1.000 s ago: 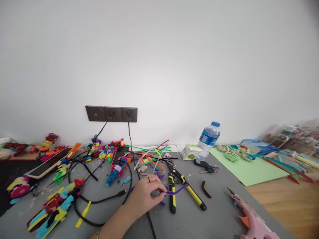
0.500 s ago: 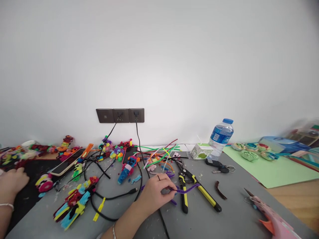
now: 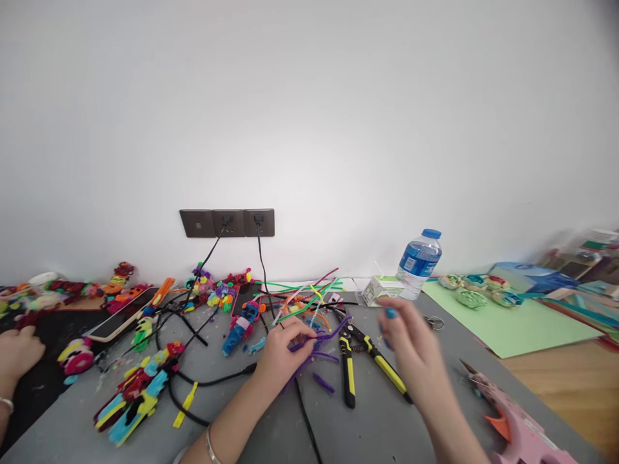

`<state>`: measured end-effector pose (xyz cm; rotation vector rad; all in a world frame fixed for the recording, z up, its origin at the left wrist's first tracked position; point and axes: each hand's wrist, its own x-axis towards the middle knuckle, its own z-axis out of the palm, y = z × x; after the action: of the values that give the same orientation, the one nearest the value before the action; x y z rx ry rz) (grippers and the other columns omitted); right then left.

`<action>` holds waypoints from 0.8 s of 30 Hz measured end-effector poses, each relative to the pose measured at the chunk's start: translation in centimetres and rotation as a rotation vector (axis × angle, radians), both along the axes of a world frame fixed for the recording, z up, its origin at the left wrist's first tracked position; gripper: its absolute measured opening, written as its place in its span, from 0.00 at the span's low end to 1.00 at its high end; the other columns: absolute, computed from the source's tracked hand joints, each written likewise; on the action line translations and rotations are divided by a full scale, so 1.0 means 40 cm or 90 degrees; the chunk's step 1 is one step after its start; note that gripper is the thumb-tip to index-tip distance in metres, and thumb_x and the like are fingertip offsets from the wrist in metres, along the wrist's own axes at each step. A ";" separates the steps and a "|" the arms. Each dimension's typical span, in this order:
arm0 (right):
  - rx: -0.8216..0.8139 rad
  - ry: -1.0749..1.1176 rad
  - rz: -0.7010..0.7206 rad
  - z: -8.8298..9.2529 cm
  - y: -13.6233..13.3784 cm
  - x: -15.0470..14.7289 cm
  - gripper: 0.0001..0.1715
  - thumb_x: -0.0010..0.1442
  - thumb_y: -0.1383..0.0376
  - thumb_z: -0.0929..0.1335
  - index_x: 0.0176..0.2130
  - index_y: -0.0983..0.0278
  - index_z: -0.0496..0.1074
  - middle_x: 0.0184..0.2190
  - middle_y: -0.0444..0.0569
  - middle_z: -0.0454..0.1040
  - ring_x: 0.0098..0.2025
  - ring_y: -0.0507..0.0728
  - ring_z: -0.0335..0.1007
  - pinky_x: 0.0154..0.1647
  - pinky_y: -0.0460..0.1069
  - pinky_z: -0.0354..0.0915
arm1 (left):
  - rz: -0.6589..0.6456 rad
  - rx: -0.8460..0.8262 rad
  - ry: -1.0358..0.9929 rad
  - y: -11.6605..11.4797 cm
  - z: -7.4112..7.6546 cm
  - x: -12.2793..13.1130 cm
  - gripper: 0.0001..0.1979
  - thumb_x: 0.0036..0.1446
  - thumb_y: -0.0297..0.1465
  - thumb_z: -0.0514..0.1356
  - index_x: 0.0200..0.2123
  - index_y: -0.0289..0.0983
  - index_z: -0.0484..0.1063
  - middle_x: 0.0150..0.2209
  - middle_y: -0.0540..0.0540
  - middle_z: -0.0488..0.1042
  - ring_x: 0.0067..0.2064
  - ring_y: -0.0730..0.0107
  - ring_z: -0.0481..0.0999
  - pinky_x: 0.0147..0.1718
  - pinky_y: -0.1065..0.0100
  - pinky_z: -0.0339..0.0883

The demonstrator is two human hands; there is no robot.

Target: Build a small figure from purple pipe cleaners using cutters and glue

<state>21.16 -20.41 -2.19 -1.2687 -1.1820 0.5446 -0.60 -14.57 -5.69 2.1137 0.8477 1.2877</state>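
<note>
Pinching a purple pipe cleaner (image 3: pixel 333 334) between thumb and fingers, the left grip (image 3: pixel 285 351) hung low at the table, probably to steady the strand, whose free end stuck out to the right of the fingertips. Other purple lengths crossed just below it, and a short purple piece (image 3: pixel 323 383) lay near, right of the left grip. The right grip (image 3: pixel 411 341) hung well to the right, fingers bent and blurred; whether it grasped anything could not be told. Wire strippers (image 3: pixel 347 377) lay between both grips with handles spread, presumably kept there for easy reach. Beyond the left grip, a loose heap of coloured pipe cleaners (image 3: pixel 316 293) seemed left within reach as stock, while a blue figure (image 3: pixel 236 335) lay to its left. Past the right grip stood a juice carton (image 3: pixel 382 290) and a water bottle (image 3: pixel 420 261), perhaps pushed back to spare working room. The table (image 3: pixel 377 428) was grey and flecked with scraps, a black cable (image 3: pixel 308 422) running below the left grip. Behind everything rose a plain white wall (image 3: pixel 309 129) with a dark socket panel (image 3: pixel 227 223).
</note>
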 end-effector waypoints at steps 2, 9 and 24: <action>-0.069 0.104 0.078 -0.026 0.032 -0.029 0.30 0.58 0.40 0.65 0.40 0.63 0.71 0.22 0.42 0.63 0.20 0.50 0.55 0.19 0.46 0.54 | 0.012 -0.006 -0.018 0.007 -0.001 -0.005 0.07 0.54 0.21 0.59 0.33 0.36 0.75 0.32 0.48 0.74 0.31 0.73 0.72 0.31 0.73 0.67; -0.145 0.346 0.358 -0.068 0.123 -0.072 0.20 0.51 0.51 0.75 0.35 0.62 0.72 0.22 0.41 0.64 0.23 0.49 0.56 0.24 0.45 0.54 | 0.028 0.002 -0.014 0.015 0.006 -0.018 0.06 0.56 0.22 0.60 0.34 0.37 0.76 0.31 0.48 0.74 0.31 0.74 0.72 0.29 0.73 0.66; -0.087 0.405 0.341 -0.120 0.135 -0.062 0.17 0.49 0.54 0.77 0.33 0.61 0.74 0.23 0.42 0.69 0.24 0.50 0.61 0.28 0.46 0.59 | -0.020 0.075 0.083 0.016 -0.006 -0.018 0.06 0.58 0.23 0.60 0.35 0.38 0.76 0.34 0.48 0.75 0.38 0.70 0.76 0.42 0.69 0.69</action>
<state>18.68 -15.02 -7.00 -0.7738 -0.9331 1.3315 -1.33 -13.91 -5.93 2.3151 0.8064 1.2215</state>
